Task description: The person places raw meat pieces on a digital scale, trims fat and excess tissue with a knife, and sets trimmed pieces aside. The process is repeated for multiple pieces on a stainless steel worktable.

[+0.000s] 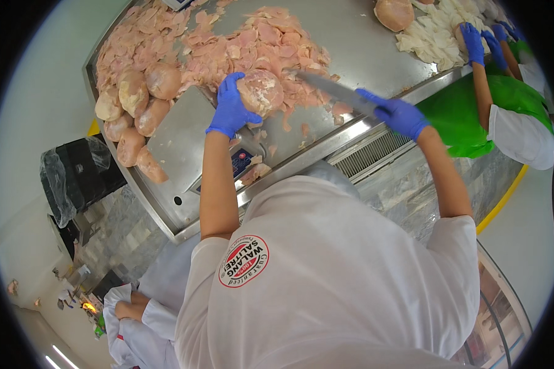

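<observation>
My left hand [229, 107], in a blue glove, grips a round pink ham [261, 92] from its left side. My right hand [400, 117], gloved in blue too, is closed round the handle of a long knife [338, 91]. The blade points left, its tip a little to the right of the ham and apart from it. Beyond the ham lies a broad heap of thin pink ham slices [261, 46]. Several whole hams [132, 92] are piled left of my left forearm. Between them and that forearm sits a scale with a steel plate [178, 138].
A steel table [357, 52] bears everything, its raised rim [326, 144] nearest me. At the right, a co-worker in a green apron [486, 107] has blue-gloved hands [473, 43] near crumpled white cloth [434, 37]. A black crate [83, 175] stands off the left end. Another person's hands [132, 307] show lower left.
</observation>
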`<action>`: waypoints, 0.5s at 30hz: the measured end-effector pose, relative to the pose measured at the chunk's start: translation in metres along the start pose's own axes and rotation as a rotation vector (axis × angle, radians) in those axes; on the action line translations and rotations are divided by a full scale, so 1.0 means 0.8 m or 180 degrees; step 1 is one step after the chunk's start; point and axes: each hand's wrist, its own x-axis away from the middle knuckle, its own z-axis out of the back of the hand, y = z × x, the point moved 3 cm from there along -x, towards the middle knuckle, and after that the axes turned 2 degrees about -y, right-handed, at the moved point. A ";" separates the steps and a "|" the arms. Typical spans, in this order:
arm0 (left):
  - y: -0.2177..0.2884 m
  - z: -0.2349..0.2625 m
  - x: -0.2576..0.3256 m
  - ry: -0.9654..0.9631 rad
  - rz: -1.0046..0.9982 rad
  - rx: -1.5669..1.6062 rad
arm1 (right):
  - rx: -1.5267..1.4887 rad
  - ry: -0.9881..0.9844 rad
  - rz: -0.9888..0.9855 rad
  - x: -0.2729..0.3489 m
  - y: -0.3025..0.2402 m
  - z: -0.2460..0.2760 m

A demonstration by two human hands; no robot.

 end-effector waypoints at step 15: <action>-0.002 -0.015 0.016 0.0305 0.0222 0.0382 | -0.1549 -0.0075 -0.0662 -0.043 -0.008 0.003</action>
